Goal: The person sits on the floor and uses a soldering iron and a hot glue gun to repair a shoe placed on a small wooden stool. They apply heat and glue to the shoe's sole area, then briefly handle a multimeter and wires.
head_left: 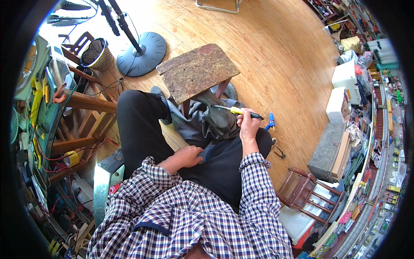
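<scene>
My right hand (248, 126) is closed on a yellow-and-black tool (238, 111) with a thin metal shaft, its tip pointing left over bunched grey waterproof material (215, 121) between my knees. A narrower grey section of that material rises against a worn wooden stool (198, 71) in front of me. My left hand (188, 156) lies in my lap with fingers curled at the lower edge of the material; what they hold, if anything, is hidden. A blue hand tool (270, 121) lies on the floor beside my right knee, and small dark tools (279, 153) lie below it.
A fan stand base (138, 56) and a basket (101, 62) are at upper left, above a cluttered wooden bench (75, 99). Boxes (324, 151), a small wooden chair (297, 185) and crowded shelves (384, 129) line the right. A metal frame (215, 9) stands at the top.
</scene>
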`<state>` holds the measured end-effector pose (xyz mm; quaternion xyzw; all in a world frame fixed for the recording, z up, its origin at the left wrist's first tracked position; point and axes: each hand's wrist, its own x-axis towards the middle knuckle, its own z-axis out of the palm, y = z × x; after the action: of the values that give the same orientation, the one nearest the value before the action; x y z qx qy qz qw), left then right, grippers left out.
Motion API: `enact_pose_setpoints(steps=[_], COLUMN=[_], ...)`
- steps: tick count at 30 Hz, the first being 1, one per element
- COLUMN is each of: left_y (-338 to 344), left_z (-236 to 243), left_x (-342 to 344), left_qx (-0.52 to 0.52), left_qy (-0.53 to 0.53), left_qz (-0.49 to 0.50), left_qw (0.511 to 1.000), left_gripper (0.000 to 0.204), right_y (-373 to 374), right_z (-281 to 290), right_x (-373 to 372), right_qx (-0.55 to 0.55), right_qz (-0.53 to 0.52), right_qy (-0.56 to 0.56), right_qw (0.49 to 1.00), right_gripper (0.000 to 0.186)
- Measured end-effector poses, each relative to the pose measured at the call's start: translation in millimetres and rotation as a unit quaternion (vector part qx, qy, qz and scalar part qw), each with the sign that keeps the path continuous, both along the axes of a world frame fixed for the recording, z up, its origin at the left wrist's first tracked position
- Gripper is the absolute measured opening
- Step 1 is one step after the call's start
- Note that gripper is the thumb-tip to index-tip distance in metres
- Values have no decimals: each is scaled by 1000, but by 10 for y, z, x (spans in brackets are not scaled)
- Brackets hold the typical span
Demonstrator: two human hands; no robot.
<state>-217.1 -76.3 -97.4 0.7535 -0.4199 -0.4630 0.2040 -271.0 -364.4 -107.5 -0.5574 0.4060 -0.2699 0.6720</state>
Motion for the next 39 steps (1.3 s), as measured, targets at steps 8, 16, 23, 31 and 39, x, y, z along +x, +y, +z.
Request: enact_pose_setpoints(steps=[8,16,23,31,39], left_y=[-8,2,21,21,24], left_z=[-13,3,-15,-33,-67], left_x=[-11,0,2,-5,-14], left_qx=[13,6,-3,-8,-11], left_qy=[10,12,8,6,5], left_qz=[-2,0,2,3,9], left_qw=[1000,1000,1000,1000,1000], left_gripper=[48,47,46,47,46], right_y=[39,14,20,2,-18], right_z=[36,-22,-10,-31,-19], right_x=[96,103,115,111,110], right_qx=[19,14,12,9,15], right_qz=[16,19,19,18,9], right_qy=[7,14,18,11,22], right_qw=[1000,1000,1000,1000,1000], right_gripper=[18,19,20,18,19])
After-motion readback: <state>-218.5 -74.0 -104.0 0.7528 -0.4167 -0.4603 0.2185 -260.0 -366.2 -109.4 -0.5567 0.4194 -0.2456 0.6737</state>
